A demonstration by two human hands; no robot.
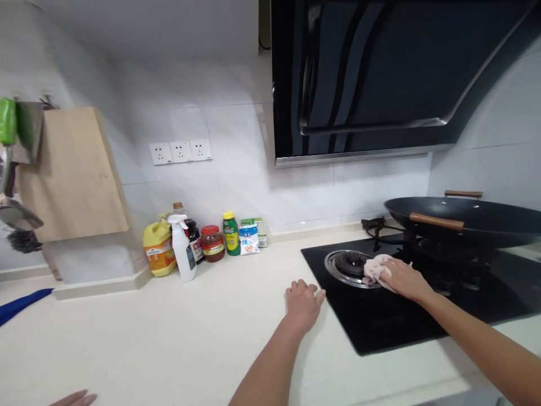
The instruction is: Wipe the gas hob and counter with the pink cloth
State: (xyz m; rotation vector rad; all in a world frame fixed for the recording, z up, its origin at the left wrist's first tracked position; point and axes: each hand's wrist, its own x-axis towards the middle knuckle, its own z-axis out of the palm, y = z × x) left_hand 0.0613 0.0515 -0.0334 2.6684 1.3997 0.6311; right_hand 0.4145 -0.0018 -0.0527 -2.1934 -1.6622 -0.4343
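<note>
My right hand (404,279) is closed on a pale, stained cloth (375,267). It presses the cloth against the right side of the steel burner ring (333,273), beside the dark burner head (349,262). The black glass gas hob (380,318) lies under that hand. My left hand (302,304) rests palm down on the white countertop (203,332), near the hob's left edge. Its fingers are slightly bent and apart, with the thumb toward the hob, and it holds nothing.
A large wok (477,223) sits on the right burner, under a black range hood (380,73). A spray bottle (183,251), a yellow jug (159,248), a red-lidded jar (212,244) and a green bottle (230,234) line the wall. Another person's fingers (75,398) show at bottom left.
</note>
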